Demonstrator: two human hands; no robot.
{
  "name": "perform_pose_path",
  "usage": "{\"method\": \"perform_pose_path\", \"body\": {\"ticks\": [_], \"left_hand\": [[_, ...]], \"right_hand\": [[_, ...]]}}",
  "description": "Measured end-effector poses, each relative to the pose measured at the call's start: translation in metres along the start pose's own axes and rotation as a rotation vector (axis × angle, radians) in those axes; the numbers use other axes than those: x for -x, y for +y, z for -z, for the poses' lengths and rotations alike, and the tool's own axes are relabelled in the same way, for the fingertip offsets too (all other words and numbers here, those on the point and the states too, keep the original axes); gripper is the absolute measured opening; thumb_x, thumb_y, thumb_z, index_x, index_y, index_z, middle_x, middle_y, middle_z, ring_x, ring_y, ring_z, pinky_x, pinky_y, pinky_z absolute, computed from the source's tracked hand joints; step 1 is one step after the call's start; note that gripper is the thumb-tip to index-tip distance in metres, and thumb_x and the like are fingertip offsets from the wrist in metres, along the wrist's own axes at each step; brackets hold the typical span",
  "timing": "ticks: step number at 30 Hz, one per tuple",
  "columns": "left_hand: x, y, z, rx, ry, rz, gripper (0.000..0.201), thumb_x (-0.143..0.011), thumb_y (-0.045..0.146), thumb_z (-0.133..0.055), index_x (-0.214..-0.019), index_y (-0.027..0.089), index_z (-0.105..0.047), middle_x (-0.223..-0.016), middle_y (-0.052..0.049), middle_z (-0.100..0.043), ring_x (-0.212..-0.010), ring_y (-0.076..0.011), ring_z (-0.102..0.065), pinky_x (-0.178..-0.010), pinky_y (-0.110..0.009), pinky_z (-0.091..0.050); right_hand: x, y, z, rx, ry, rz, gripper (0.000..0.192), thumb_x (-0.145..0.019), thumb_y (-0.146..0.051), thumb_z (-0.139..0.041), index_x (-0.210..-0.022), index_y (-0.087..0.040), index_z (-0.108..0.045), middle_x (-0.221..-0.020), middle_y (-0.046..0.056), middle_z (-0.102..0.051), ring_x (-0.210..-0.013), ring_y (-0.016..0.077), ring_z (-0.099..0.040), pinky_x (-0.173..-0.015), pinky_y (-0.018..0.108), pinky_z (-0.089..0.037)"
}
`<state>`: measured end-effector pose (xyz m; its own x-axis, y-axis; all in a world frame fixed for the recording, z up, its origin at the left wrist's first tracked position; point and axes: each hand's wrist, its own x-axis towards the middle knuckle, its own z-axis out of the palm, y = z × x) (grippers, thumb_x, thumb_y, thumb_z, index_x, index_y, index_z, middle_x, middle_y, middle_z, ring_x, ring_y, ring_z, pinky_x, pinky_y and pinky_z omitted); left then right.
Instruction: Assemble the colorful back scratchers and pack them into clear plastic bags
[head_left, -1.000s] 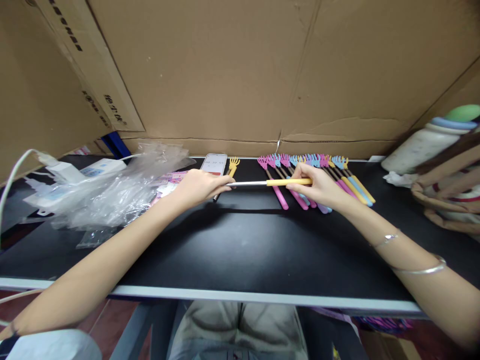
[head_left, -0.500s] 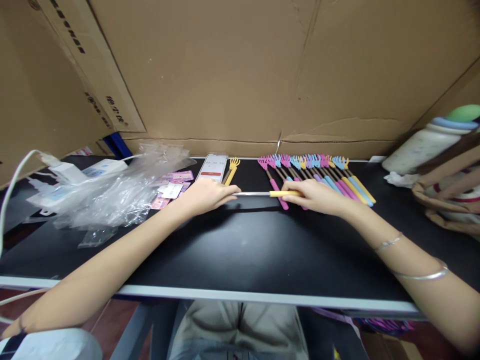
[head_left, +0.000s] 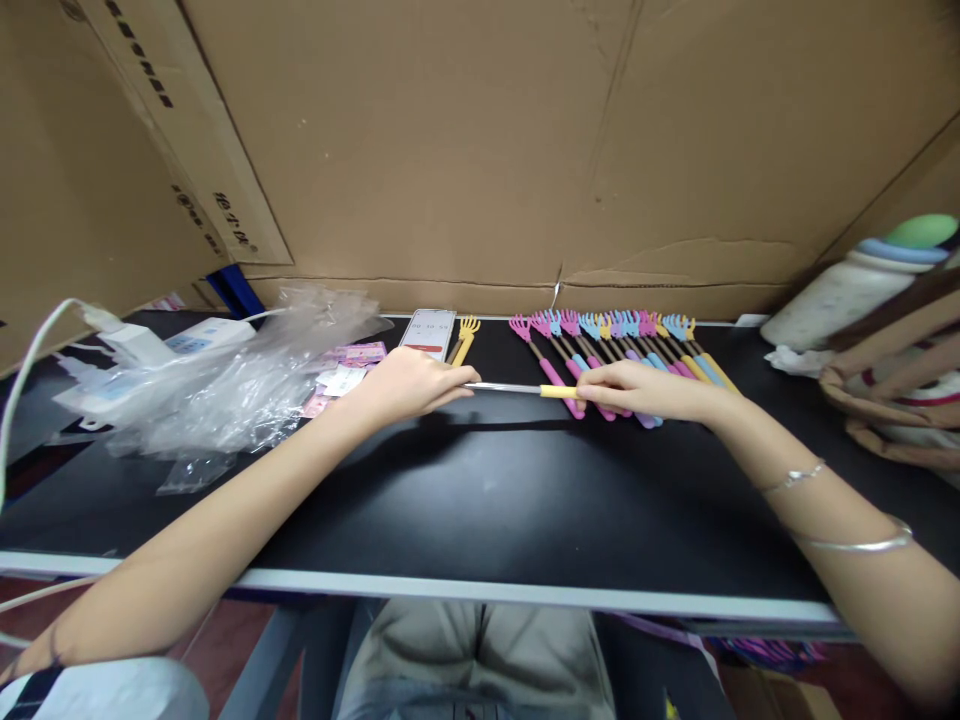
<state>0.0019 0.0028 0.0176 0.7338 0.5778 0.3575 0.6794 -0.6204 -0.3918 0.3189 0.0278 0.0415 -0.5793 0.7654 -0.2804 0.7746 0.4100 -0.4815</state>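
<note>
A yellow-handled telescopic back scratcher [head_left: 525, 389] lies crosswise just above the black table [head_left: 480, 500], its silver rod pulled out. My left hand [head_left: 409, 383] grips the rod's left end, with the claw head hidden inside the fingers. My right hand [head_left: 645, 389] grips the yellow handle at the other end. Behind my right hand lies a row of several pink, blue, purple and yellow back scratchers [head_left: 622, 345], claws toward the cardboard. One more yellow back scratcher [head_left: 463, 338] lies alone beside a phone [head_left: 428, 330].
Crumpled clear plastic bags [head_left: 225, 380] and small pink packets [head_left: 341, 370] lie at the left, with a white charger and cable [head_left: 135, 345]. Cardboard walls [head_left: 480, 150] close off the back. A bottle [head_left: 855, 285] and a bag [head_left: 900, 390] stand at the right.
Both hands have lowered the scratcher toward the table. My right hand slid along so less of the yellow handle shows. The left hand stays on the rod end.
</note>
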Motion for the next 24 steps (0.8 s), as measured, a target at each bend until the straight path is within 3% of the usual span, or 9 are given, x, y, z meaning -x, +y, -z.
{"method": "perform_pose_path", "body": {"ticks": [10,16,24], "left_hand": [[0.002,-0.005,-0.008,-0.039,-0.009,0.033,0.035,-0.097,0.044,-0.038,-0.097,0.025,-0.067,-0.060,-0.002,-0.067,-0.050,-0.0166,-0.061,-0.048,-0.023,-0.027],[0.004,-0.011,-0.010,-0.020,-0.004,0.043,0.039,-0.098,0.047,-0.034,-0.102,0.026,-0.067,-0.058,-0.001,-0.066,-0.048,-0.0162,-0.059,-0.048,-0.023,-0.025],[0.006,-0.016,-0.010,0.026,0.014,0.061,0.046,-0.098,0.050,-0.029,-0.101,0.025,-0.068,-0.060,-0.003,-0.066,-0.050,-0.0149,-0.059,-0.048,-0.023,-0.026]], "right_hand": [[-0.007,-0.007,-0.009,0.047,0.165,0.131,0.047,-0.093,-0.053,-0.036,-0.077,-0.018,-0.063,-0.053,-0.001,-0.057,-0.046,0.0100,-0.052,-0.051,0.023,-0.038],[-0.011,-0.003,-0.017,0.082,0.287,0.169,0.039,-0.094,-0.049,-0.037,-0.085,-0.019,-0.060,-0.062,-0.002,-0.065,-0.042,0.0076,-0.051,-0.052,0.021,-0.037],[-0.015,0.001,-0.025,0.277,0.475,0.189,0.032,-0.094,-0.046,-0.043,-0.088,-0.022,-0.063,-0.060,-0.004,-0.064,-0.049,0.0090,-0.053,-0.052,0.021,-0.032]]}}
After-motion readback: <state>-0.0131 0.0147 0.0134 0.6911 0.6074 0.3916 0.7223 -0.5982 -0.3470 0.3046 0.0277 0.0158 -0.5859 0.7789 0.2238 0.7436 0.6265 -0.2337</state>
